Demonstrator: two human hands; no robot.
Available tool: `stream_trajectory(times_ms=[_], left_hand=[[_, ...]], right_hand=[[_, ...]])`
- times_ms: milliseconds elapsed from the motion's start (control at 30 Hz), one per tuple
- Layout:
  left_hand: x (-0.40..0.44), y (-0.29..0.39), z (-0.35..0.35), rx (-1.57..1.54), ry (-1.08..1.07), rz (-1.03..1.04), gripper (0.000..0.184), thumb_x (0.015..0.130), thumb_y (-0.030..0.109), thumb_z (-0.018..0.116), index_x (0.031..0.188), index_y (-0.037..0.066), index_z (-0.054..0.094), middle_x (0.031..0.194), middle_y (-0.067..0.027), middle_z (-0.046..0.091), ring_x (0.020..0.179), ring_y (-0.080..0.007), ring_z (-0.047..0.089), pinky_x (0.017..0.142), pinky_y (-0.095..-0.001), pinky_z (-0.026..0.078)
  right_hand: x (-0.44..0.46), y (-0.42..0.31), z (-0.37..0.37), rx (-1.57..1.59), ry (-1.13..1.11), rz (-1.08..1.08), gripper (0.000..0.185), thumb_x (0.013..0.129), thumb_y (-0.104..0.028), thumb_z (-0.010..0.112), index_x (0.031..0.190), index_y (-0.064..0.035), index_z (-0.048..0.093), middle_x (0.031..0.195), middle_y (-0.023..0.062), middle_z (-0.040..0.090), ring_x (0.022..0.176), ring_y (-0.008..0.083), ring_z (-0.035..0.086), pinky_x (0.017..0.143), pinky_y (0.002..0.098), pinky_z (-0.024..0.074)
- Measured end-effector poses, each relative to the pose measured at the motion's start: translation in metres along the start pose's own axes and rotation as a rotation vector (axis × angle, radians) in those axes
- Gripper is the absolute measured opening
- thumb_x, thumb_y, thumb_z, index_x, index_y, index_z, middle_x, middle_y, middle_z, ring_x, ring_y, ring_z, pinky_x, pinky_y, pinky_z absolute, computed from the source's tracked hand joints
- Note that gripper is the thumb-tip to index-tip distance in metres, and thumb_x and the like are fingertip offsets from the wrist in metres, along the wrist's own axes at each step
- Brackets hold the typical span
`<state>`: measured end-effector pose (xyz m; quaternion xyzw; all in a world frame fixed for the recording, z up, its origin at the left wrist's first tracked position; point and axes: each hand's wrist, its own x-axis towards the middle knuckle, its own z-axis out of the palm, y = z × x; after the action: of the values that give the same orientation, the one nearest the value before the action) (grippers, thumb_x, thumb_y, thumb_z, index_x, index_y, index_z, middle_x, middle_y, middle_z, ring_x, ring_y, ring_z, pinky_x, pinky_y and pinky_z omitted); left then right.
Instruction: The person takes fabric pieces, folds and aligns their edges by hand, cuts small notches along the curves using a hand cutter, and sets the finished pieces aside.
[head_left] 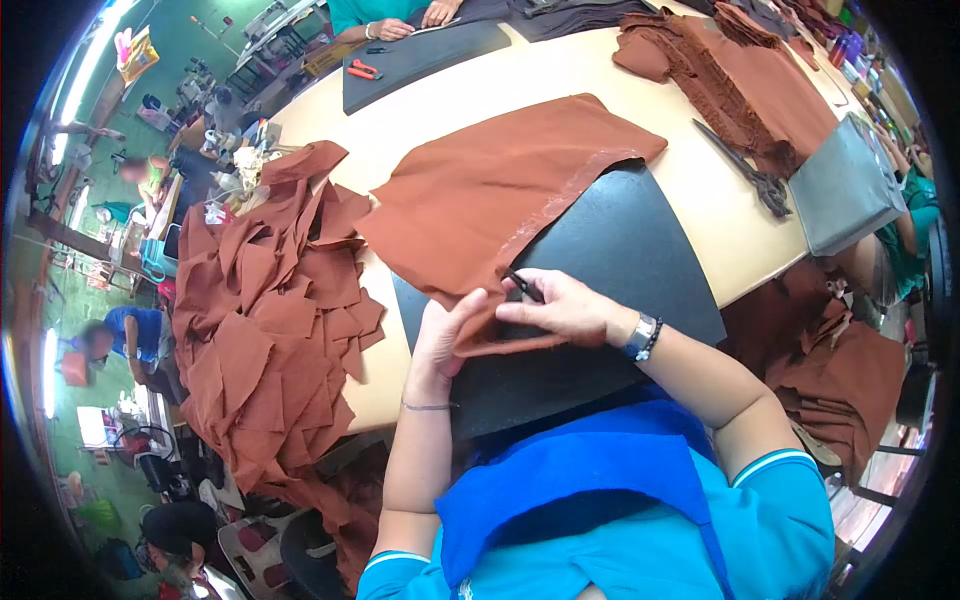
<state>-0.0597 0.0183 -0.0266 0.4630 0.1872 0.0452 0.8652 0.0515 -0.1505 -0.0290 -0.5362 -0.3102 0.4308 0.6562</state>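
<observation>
A brown fabric piece (500,190) lies spread over a black board (620,260), with a pale, ragged line along its right edge. My left hand (445,335) is closed on the near end of this fabric, which is folded up between my hands. Close beside it, my right hand (565,308) is closed around a small, slim black tool (525,287). Its working end is hidden by the fingers and cloth, so its exact kind cannot be made out. The fabric's folded edge runs beneath my right hand.
A heap of brown fabric pieces (270,330) hangs over the table's left side. Large black-handled scissors (745,170) lie right, near a grey box (845,190) and more brown cloth (720,80). Across the table, a person's hands (415,22) work by a dark board (430,65) holding a red cutter (364,70).
</observation>
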Motion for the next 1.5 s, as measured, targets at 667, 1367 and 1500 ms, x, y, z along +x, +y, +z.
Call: stream_trajectory(times_ms=[667, 1367, 1500], left_hand=[[0.005, -0.019, -0.020, 0.024, 0.168, 0.125, 0.041, 0.093, 0.007, 0.062, 0.133, 0.003, 0.056, 0.127, -0.0059, 0.064, 0.112, -0.0166, 0.063, 0.098, -0.0326, 0.049], [0.000, -0.010, -0.013, -0.045, 0.191, 0.098, 0.036, 0.089, 0.007, 0.059, 0.124, -0.003, 0.059, 0.113, -0.0117, 0.068, 0.098, -0.0205, 0.068, 0.088, -0.0343, 0.055], [0.001, -0.012, -0.017, -0.049, 0.181, 0.092, 0.033, 0.089, 0.007, 0.059, 0.120, -0.004, 0.061, 0.109, -0.0113, 0.070, 0.094, -0.0202, 0.069, 0.086, -0.0333, 0.056]], right_hand=[[0.002, -0.017, -0.029, 0.413, -0.015, 0.542, 0.041, 0.107, -0.044, 0.043, 0.116, -0.0074, 0.058, 0.065, -0.0069, 0.037, 0.047, 0.0018, 0.027, 0.039, 0.0170, 0.0201], [0.007, -0.017, -0.028, 0.330, -0.054, 0.525, 0.038, 0.107, -0.045, 0.042, 0.108, -0.0089, 0.056, 0.063, -0.0079, 0.035, 0.047, 0.0015, 0.024, 0.039, 0.0187, 0.0191], [0.011, -0.014, -0.027, 0.315, -0.065, 0.466, 0.039, 0.107, -0.046, 0.042, 0.108, -0.0092, 0.056, 0.063, -0.0078, 0.036, 0.048, 0.0015, 0.025, 0.040, 0.0181, 0.0196]])
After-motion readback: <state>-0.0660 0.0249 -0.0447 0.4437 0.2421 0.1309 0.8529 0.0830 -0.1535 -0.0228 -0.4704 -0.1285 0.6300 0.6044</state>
